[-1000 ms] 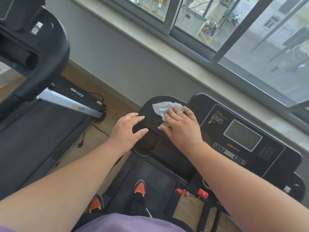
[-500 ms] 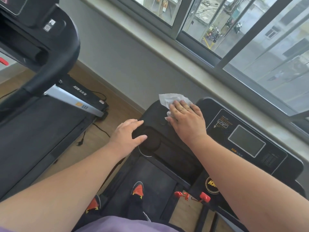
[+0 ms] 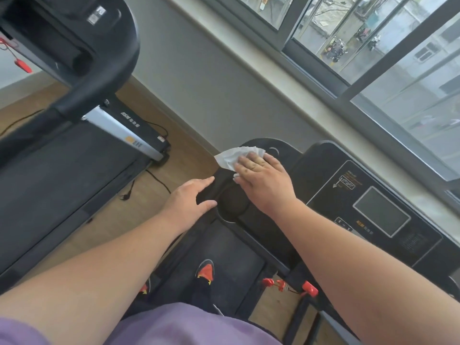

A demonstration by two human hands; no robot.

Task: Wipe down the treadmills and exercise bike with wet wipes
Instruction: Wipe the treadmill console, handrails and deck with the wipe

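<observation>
I stand on a black treadmill whose console (image 3: 373, 210) lies ahead with a grey screen. My right hand (image 3: 266, 183) presses a white wet wipe (image 3: 231, 156) flat on the console's far left corner, fingers spread over it; part of the wipe sticks out past the fingertips. My left hand (image 3: 189, 200) rests open on the console's left edge, thumb on the near rim beside a round cup recess. A second black treadmill (image 3: 62, 170) stands to the left, its curved handrail and console at the top left.
A grey wall and window sill (image 3: 311, 95) run close behind the console. Power cables and a plug (image 3: 127, 196) lie on the wooden floor between the two machines. A red safety clip (image 3: 308, 288) hangs below the console. My shoes stand on the belt.
My right hand has slid the wipe from the middle of the console's left part out toward its far left corner. My left hand has shifted slightly left along the edge.
</observation>
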